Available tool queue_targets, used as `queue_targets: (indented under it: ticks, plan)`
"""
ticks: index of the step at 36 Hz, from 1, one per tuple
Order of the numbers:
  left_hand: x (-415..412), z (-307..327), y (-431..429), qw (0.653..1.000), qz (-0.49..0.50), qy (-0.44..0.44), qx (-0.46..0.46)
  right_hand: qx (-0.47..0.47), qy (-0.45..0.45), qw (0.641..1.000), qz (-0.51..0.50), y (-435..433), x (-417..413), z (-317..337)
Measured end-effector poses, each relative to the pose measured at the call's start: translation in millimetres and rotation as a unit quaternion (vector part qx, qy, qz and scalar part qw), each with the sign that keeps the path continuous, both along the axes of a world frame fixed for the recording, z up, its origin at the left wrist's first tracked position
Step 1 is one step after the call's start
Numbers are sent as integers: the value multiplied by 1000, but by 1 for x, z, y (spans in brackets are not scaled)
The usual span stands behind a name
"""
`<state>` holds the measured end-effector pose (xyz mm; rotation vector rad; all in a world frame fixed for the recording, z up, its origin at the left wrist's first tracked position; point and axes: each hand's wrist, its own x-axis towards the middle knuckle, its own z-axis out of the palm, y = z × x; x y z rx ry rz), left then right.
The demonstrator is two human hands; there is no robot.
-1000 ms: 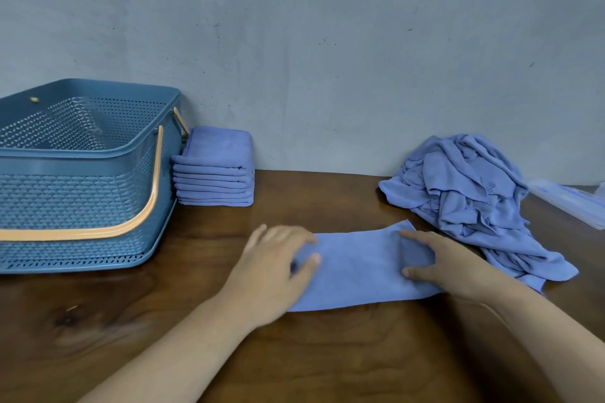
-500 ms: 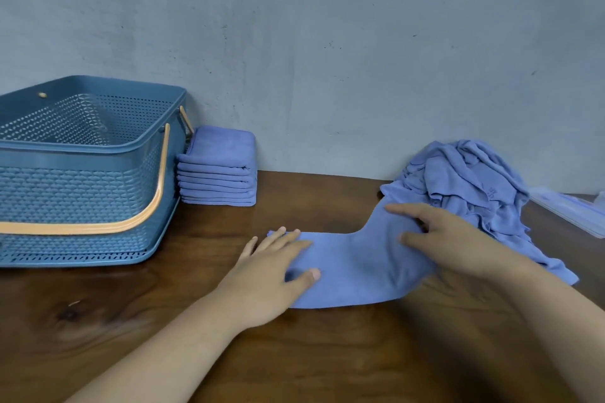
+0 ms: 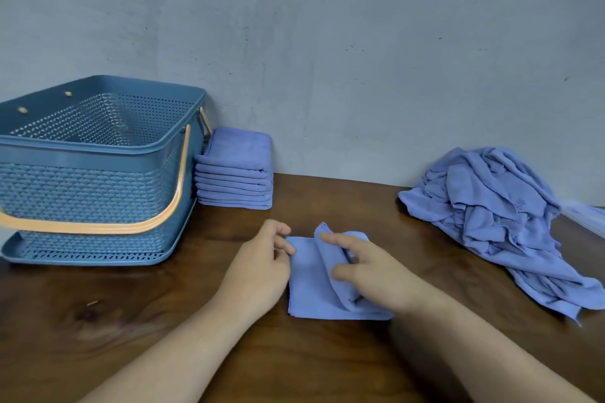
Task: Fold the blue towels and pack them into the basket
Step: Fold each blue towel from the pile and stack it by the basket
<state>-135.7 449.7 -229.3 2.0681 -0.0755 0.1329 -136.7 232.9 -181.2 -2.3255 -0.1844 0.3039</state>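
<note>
A blue towel [image 3: 309, 288] lies on the wooden table [image 3: 131, 321] in front of me, doubled over into a near square. My right hand [image 3: 366, 268] pinches the folded-over end and holds it over the left half. My left hand [image 3: 262, 268] rests at the towel's left edge with fingertips curled onto the top left corner. A stack of several folded blue towels [image 3: 235, 170] stands by the wall, right of the blue basket [image 3: 91, 173]. The basket has orange handles, and what shows of its inside holds nothing. A heap of unfolded blue towels [image 3: 497, 216] lies at the right.
A grey wall [image 3: 327, 59] runs along the table's back edge. Something pale and flat [image 3: 586, 216] lies at the far right edge behind the heap. Bare table top [image 3: 334, 199] lies between the folded stack and the heap.
My right hand has carried the towel's right end up and over to the left, halving the long strip. My left hand has shifted from lying flat on the towel to its left edge.
</note>
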Motion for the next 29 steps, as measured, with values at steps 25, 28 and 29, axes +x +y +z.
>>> queue_targets:
  ticks: [25,28,29]
  plan:
    - [-3,-1,-2,997,-59,-28,36,-44,-230,969,85,-48,26,-27]
    - [-1,-4,-3,996,-53,-31,60,-40,-204,973,101,-49,18,-36]
    - [1,-4,-3,996,-48,-31,68,-40,-193,975,107,-49,16,-36]
